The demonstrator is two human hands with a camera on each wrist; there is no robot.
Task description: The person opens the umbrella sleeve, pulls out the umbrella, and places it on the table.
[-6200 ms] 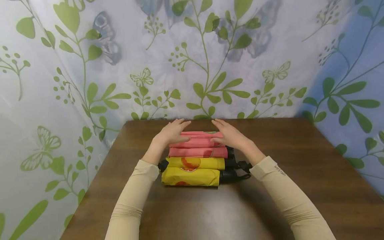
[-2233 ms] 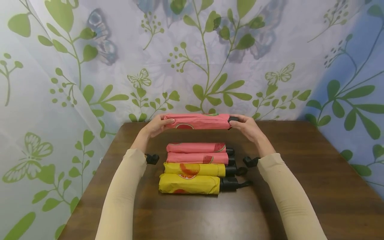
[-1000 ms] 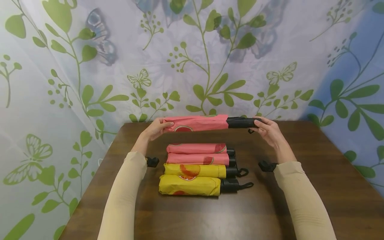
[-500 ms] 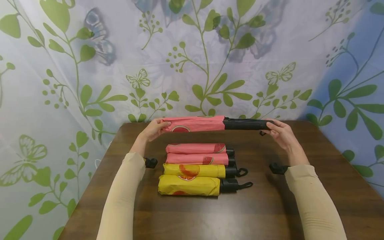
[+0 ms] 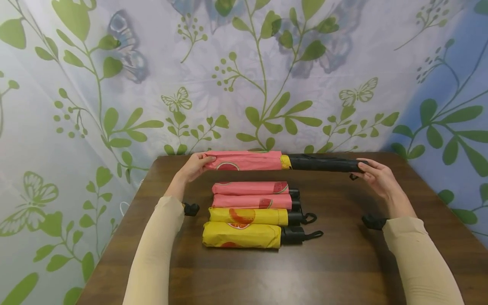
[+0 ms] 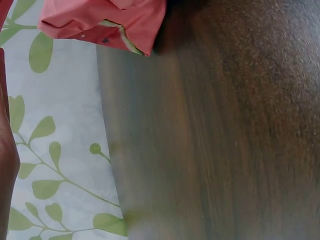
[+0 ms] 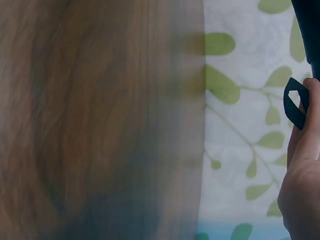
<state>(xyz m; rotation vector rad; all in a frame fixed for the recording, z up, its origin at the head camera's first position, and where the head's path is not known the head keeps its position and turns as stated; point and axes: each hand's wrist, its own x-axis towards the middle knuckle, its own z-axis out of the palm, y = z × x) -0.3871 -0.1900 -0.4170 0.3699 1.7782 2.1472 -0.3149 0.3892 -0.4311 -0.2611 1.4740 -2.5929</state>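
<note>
Above the back of the table, my left hand (image 5: 192, 166) grips the left end of a pink watermelon-print umbrella cover (image 5: 244, 161). My right hand (image 5: 381, 176) holds the handle end of a black folded umbrella (image 5: 324, 163), which sticks out of the cover's right end. A yellow band (image 5: 285, 162) shows where the two meet. In the right wrist view, a black strap loop (image 7: 295, 102) hangs by the fingers. Below lie two umbrellas in pink covers, the rear one (image 5: 248, 188) and front one (image 5: 240, 201), and two in yellow covers, the rear one (image 5: 267, 216) and front one (image 5: 244, 235).
The brown wooden table (image 5: 244, 279) backs onto a hanging cloth (image 5: 206, 97) printed with leaves and butterflies. The covered umbrellas lie side by side in mid-table, black handles to the right. A dark wrist mount (image 5: 373, 221) sits under the right forearm.
A pink-covered umbrella was lifted from the row with both hands. My right hand has since moved right, drawing the black umbrella further out of the cover; the yellow band has come into view.
</note>
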